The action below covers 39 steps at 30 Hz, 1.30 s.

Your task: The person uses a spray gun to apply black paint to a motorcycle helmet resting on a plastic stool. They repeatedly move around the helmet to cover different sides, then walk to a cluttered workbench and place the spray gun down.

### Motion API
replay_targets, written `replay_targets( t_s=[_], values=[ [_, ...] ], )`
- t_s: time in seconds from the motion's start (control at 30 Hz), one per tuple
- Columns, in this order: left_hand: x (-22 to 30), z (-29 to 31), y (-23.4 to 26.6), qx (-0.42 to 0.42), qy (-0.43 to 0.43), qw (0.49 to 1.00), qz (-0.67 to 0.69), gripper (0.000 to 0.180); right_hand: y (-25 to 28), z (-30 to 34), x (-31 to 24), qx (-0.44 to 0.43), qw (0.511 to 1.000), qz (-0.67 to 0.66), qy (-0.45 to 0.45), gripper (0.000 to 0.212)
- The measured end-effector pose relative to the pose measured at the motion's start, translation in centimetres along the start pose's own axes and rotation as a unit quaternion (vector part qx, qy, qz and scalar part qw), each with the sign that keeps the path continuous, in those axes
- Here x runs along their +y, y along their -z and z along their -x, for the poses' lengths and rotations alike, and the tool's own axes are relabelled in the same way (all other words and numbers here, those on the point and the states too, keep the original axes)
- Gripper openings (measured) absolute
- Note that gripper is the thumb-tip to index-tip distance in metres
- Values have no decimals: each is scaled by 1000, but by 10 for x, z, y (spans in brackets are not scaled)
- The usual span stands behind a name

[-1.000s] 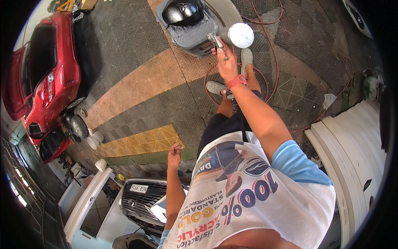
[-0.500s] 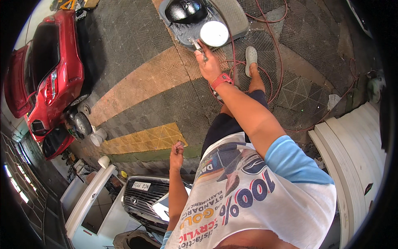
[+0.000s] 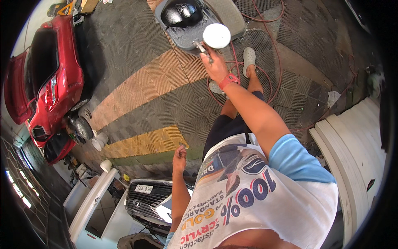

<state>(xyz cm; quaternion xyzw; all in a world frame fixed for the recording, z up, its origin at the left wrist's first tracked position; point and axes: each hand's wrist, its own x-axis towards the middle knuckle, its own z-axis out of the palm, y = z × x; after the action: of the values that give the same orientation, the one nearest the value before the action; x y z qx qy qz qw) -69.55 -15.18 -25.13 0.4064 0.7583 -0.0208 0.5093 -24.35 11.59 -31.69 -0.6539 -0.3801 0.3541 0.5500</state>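
Note:
My right hand [image 3: 216, 68], with a red wristwatch on the wrist, is wrapped round a spray gun [image 3: 202, 49]. The gun has a metal front and a round white-topped paint cup [image 3: 217, 36]. Its front points toward a glossy black curved part [image 3: 181, 15], which rests on a grey, worn stand [image 3: 182, 38]; the gun and part look apart. Lower and to the left, my left hand [image 3: 179, 159] hangs free of any surface with its fingers curled together. Whether something small is in those fingers cannot be made out.
A red hose [image 3: 271, 39] loops over the tiled floor round my feet. At the left stands a red car [image 3: 68, 66] with open panels, near white buckets [image 3: 99, 141]. A dark-grilled vehicle front [image 3: 145, 199] is close on my left; white panels [image 3: 352, 145] lean at right.
The spray gun and my right hand have shifted slightly right and down in view. The black part and stand appear slightly farther left. My left hand stays curled, a little lower.

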Motion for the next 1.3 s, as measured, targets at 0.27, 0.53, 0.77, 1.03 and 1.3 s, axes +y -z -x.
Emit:
replay_targets(
  t_s=[0.27, 0.53, 0.77, 1.03, 1.3],
  values=[
    [62, -12, -6, -14, 7, 998, -56, 34, 75, -31, 45, 8, 990, -125, -64, 42],
    [119, -19, -18, -22, -4, 997, -78, 33, 144, -91, 33, -52, 980, -138, -130, 54],
    [183, -22, -49, -38, -24, 992, -114, 32, 169, -129, 21, -171, 964, -108, -175, 51],
    [273, -28, -96, -46, -20, 994, -96, 35, 210, -186, 45, -222, 971, -17, -89, 47],
    [342, -24, -145, -49, -23, 995, -82, 37, 222, -268, 31, -336, 939, 59, -48, 45]
  ],
)
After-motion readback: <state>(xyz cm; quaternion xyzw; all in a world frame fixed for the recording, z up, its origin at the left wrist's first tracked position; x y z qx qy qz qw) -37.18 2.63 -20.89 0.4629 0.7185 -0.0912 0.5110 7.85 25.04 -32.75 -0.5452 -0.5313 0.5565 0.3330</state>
